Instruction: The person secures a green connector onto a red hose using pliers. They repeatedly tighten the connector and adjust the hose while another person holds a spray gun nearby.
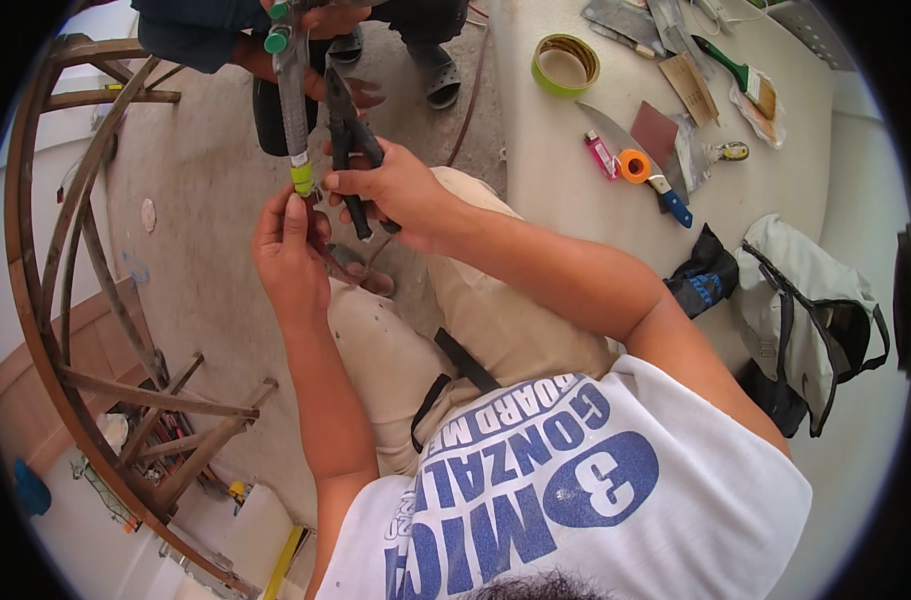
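Black pliers (341, 125) are in the right hand (405, 195), fingers wrapped around the handles, nose pointing to the far side, just right of a clear tube (292, 110). Left hand (290, 250) is pinching the near end of that tube between thumb and fingers, right by its yellow-green band (302, 180). Can't really tell if the pliers are biting on anything. A reddish hose (320, 240) runs down next to the left hand. Far side, somebody in a dark sleeve (190, 35) is there too, with green fittings (276, 42) at the tube's far end. Over on the right, the surface (555, 210) has a blue-handled knife (670, 200), pink lighter (601, 156), orange ring (633, 166), green-handled brush (725, 64) and a pale bag (775, 290). Wooden frame (115, 98) off to the left.
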The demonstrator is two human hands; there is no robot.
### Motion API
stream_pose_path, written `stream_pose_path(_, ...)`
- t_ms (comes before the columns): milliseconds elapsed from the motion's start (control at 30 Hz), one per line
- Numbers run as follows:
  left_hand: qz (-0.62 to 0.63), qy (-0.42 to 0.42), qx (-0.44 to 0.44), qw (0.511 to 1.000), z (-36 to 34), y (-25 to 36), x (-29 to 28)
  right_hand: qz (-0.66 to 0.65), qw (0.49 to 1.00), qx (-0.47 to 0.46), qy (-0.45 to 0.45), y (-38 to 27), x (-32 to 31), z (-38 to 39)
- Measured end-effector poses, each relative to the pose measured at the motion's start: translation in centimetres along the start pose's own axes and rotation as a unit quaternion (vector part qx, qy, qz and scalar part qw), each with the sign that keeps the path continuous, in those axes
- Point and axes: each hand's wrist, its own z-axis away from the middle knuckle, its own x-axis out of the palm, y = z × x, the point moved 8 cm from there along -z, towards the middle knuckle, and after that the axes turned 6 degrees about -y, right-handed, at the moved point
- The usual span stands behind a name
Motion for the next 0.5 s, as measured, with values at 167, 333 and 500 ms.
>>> stream_pose_path(167, 0.0, -0.019, 0.008, 1.0, -0.3, -0.7, -0.2, -0.018, 0.999, 0.024, 0.023, 0.5, 0.2, 0.7)
stream_pose_path(333, 0.01, 0.013, -0.002, 1.0, -0.2, -0.8, 0.3, -0.022, 0.999, -0.034, 0.019, 0.2, 0.1, 0.3)
stream_pose_path(500, -0.02, 0.041, 0.033, 0.998, 0.2, -0.5, -0.1, -0.07, 0.997, -0.014, 0.025, 0.5, -0.1, -0.3)
